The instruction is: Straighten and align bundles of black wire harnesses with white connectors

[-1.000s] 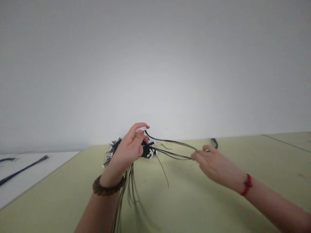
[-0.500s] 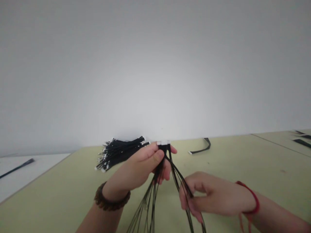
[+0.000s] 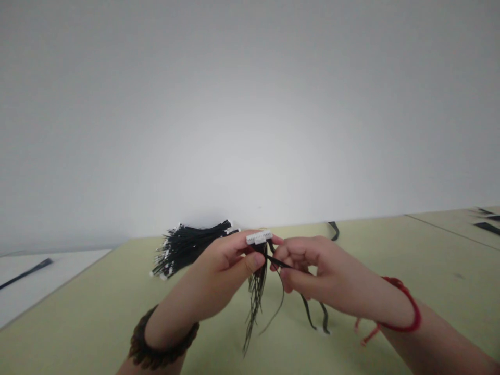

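Left fingers (image 3: 247,266) grasp one white connector (image 3: 259,238); right fingers (image 3: 302,282) pinch black wires (image 3: 278,262), count unclear.

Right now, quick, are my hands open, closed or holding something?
Left hand: closed, holding black wires just below a white connector.
Right hand: closed, pinching some black wires.

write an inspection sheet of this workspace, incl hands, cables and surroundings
surface: pale green tabletop
things in hand: white multi-slot connector with thin black wires
clutter: pile of black wire harnesses, centre left
hands: left hand grips the connector, right hand holds some of its wires
cables: black cable near the back edge, dark cable on the white surface at left, black strips far right
surroundings: plain pale wall
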